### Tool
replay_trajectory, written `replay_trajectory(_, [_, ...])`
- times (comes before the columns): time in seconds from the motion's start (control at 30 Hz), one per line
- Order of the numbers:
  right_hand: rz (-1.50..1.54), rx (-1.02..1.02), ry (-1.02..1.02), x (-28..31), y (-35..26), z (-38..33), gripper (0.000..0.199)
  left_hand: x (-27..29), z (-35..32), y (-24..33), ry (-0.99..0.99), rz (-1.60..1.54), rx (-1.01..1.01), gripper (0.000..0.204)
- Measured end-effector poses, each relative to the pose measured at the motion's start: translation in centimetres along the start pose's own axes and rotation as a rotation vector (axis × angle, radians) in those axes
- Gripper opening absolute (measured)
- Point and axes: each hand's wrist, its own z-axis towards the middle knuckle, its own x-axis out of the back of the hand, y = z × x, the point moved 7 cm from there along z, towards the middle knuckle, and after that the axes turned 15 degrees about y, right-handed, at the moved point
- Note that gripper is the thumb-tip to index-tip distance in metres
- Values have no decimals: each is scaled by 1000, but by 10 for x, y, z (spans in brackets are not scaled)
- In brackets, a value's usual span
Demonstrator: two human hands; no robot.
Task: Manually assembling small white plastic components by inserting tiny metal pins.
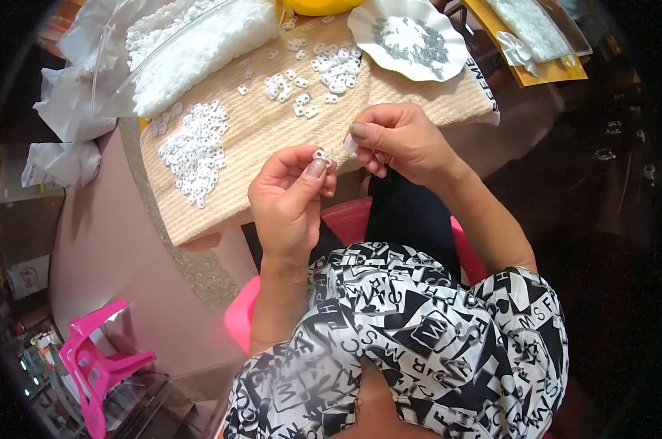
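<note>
My left hand (288, 192) pinches a small white plastic piece with holes (321, 155) between thumb and fingertips. Just to its right, my right hand (408, 143) is closed on a small pale, translucent piece (351, 143), whose exact kind I cannot make out. The two pieces are held close together but apart, over the near edge of a beige ribbed cloth (243, 139). A large pile of similar white pieces (197, 154) lies left of my hands. Smaller clusters of white pieces (337, 67) lie beyond them.
A white scalloped dish (367, 36) with many tiny dark grey parts stands at the far right of the cloth. Clear bags of white pieces (207, 58) rest at the far left. A yellow container (320, 6) is at the back; a pink stool (97, 358) stands lower left.
</note>
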Motion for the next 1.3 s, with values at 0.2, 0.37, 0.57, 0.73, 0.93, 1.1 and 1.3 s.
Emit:
replay_trajectory(0.2, [67, -19, 0, -9, 3, -5, 24, 2, 0, -6, 12, -14, 32, 15])
replay_trajectory(0.37, [112, -9, -15, -11, -3, -7, 20, 0, -2, -5, 10, 6, 10, 15])
replay_trajectory(0.57, [123, 46, 6, -9, -9, -11, 25, -1, -5, 0, 26, 28, -11, 14])
replay_trajectory(0.73, [16, 82, 10, -9, -15, -16, 20, -1, -6, 1, 41, 45, -23, 14])
replay_trajectory(0.93, [-66, 134, 48, -11, -21, -22, 18, -3, -7, 2, 24, 89, -53, 13])
replay_trajectory(1.1, [-172, 188, 57, -13, -25, -25, 18, -4, -8, 2, 20, 103, -76, 14])
replay_trajectory(1.3, [-221, 257, 68, -16, -28, -29, 18, -6, -9, 3, 4, 139, -102, 14])
